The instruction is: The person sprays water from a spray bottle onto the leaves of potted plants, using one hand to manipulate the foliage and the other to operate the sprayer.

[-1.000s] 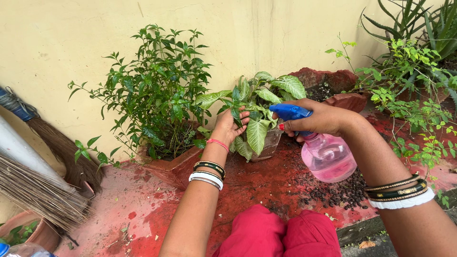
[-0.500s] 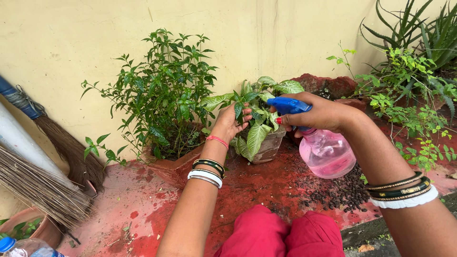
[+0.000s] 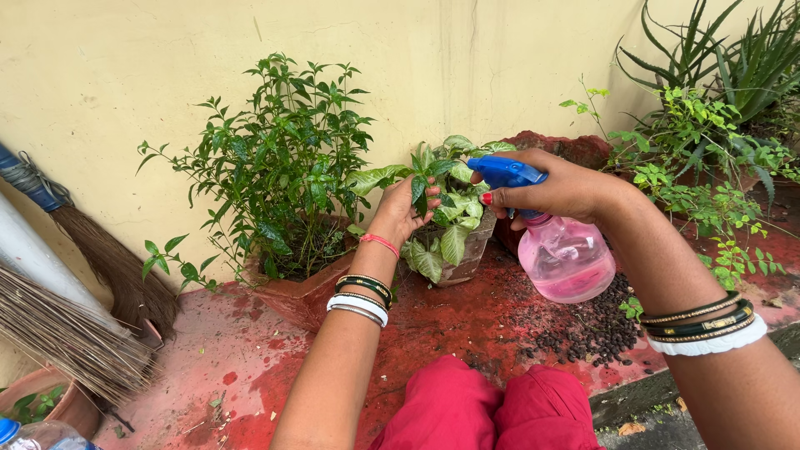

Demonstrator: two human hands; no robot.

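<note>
Red-painted floor [image 3: 467, 321], paint worn and patchy, running along the wall. Landmark: clay pot with tall bush [image 3: 304, 287], standing on it. Right of that pot, a smaller pot with broad pale-veined leaves [image 3: 462, 254]. Further right, scattered dark pellets [image 3: 587, 329]. Left of the clay pot, broom bristles [image 3: 67, 333] rest on the floor.

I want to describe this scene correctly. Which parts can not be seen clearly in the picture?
Head view only:
- Spray bottle: trigger and neck hidden under the right hand.
- Small pot: mostly hidden by its leaves and the left hand.
- Brooms: handles cut off by the left edge.
- Clear bottle: cut off by the bottom edge.
</note>
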